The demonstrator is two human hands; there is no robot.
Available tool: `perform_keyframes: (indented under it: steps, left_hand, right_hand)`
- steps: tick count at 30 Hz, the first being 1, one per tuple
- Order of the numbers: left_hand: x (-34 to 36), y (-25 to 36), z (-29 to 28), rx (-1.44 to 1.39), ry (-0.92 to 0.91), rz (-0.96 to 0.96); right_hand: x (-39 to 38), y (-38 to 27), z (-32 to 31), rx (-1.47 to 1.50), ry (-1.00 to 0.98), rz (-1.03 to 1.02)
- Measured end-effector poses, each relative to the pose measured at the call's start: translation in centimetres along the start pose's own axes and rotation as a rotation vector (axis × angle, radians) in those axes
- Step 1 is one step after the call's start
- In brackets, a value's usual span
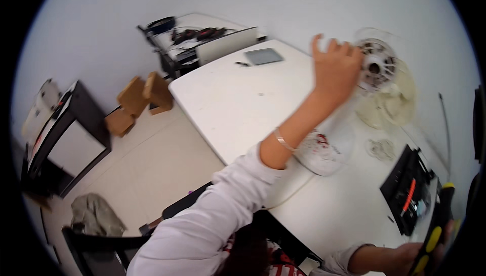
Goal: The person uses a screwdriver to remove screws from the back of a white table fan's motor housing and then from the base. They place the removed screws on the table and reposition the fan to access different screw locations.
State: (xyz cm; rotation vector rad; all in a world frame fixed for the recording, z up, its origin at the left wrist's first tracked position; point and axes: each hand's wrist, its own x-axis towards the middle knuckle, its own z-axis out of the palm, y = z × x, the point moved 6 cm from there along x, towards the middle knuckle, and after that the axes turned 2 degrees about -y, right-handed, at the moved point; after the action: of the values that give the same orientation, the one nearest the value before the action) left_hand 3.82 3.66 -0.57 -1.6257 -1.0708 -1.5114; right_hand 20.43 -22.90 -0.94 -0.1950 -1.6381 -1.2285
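My left hand [336, 63] reaches over the table with curled fingers gripping the edge of a white round slotted part [374, 53], which has a clear rim. Just below it sit pale yellow translucent fan blades [397, 99]. Under my left forearm lies a clear disc [329, 154] with red bits on it; a small pale coil [379, 149] is beside it. At the lower right edge, my right hand [415, 258] holds a tool with black and yellow handles [434, 238], partly out of view, beside an open black tool case [392, 192].
The white table [212, 109] carries a grey pad [263, 56]. Behind it stands another desk [192, 23] with dark gear. Cardboard boxes [131, 99] and a black-and-white cabinet [76, 149] are at left. A black chair [96, 248] and grey cloth [93, 212] are at lower left.
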Motion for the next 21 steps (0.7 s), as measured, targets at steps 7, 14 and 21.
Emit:
perform_keyframes:
  steps: [7, 14, 21]
  left_hand:
    - [-0.43, -0.73, -0.99, -0.088, 0.02, -0.04]
    - [-0.56, -0.76, -1.02, -0.179, 0.006, -0.081]
    - [-0.33, -0.61, -1.0, -0.158, 0.044, -0.088]
  right_hand:
    - [-0.21, 0.56, 0.86, 0.065, -0.004, -0.057]
    - [-0.37, 0.21, 0.61, 0.007, 0.031, 0.026]
    - [-0.25, 0.0, 0.2, -0.057, 0.023, 0.044]
